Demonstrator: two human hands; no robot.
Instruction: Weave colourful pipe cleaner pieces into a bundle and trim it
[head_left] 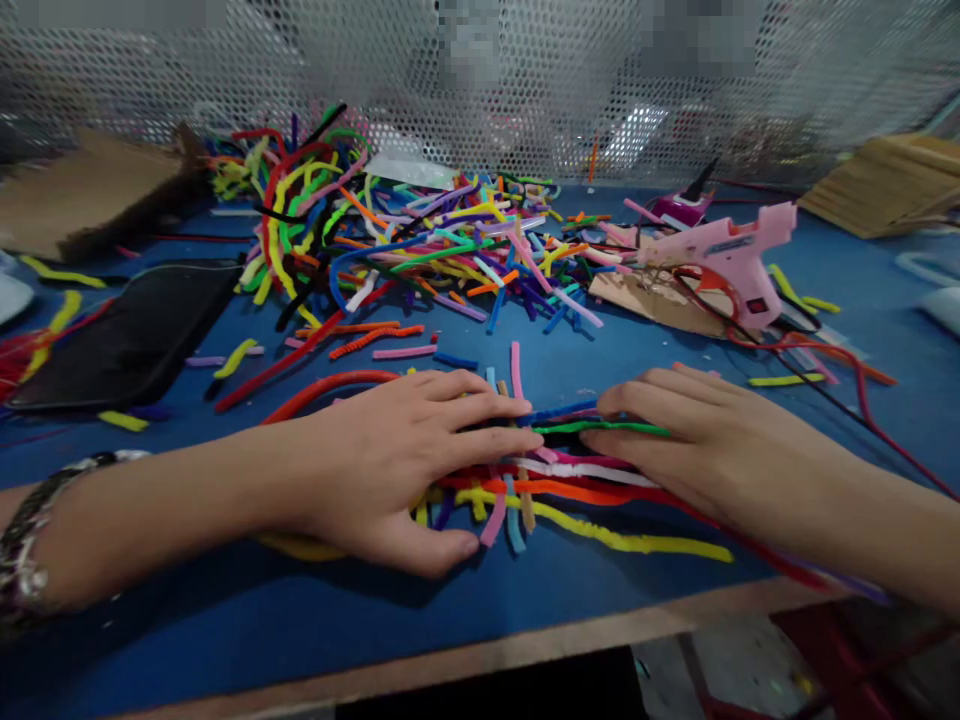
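Note:
Long pipe cleaners (592, 488) in several colours run side by side across the blue table, crossed by short pink, light blue and tan pieces. Pressing down on the left part of this woven bundle, my left hand (390, 460) lies flat with thumb spread; it covers much of the weave. My right hand (697, 420) has its fingers bent and closed over the blue and green pipe cleaners (622, 427) at the bundle's right side. A yellow pipe cleaner (637, 543) lies loose along the near side. The strands' right ends pass beneath my right forearm.
Cut pipe cleaners (465, 250) are heaped at the back. A black phone (135, 325) lies left, and a pink glue gun (731, 260) with a red cord sits right on cardboard. A perforated metal panel (525, 120) stands behind; the table edge (450, 665) is nearest me.

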